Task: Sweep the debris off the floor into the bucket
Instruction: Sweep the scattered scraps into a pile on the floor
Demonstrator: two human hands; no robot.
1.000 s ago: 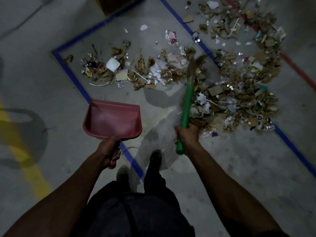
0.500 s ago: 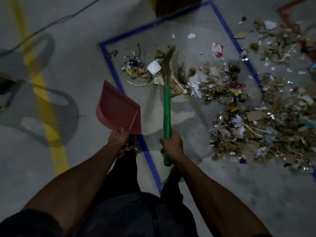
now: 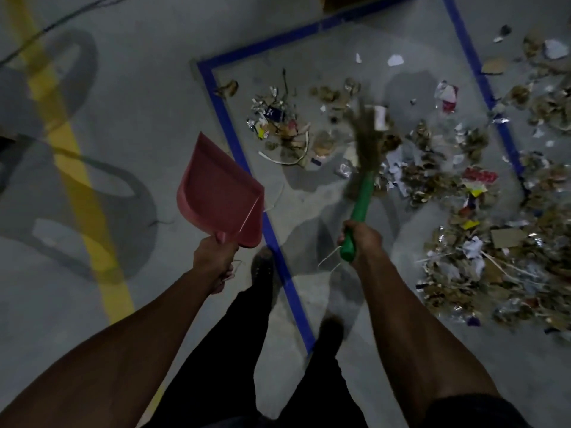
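My left hand [image 3: 215, 254] grips the handle of a red dustpan [image 3: 220, 192], held tilted above the floor to the left of the blue tape line. A short broom with a green handle [image 3: 360, 206] is in my right hand [image 3: 361, 239]; its blurred straw head [image 3: 367, 131] is over the scattered debris. Paper, cardboard and foil debris [image 3: 432, 168] lies spread across the taped area, with a small clump [image 3: 284, 131] at the left and a thick heap [image 3: 500, 261] at the right. No bucket is in view.
Blue tape [image 3: 228, 134] outlines a rectangle on the grey concrete floor. A yellow painted line [image 3: 77, 168] runs down the left side. A brown box edge [image 3: 343, 1] sits at the top. My feet [image 3: 262, 267] stand astride the tape line.
The view has shifted left and closer. The broom head has swung right, from the left clump toward the middle debris. The dustpan stays raised in my left hand.
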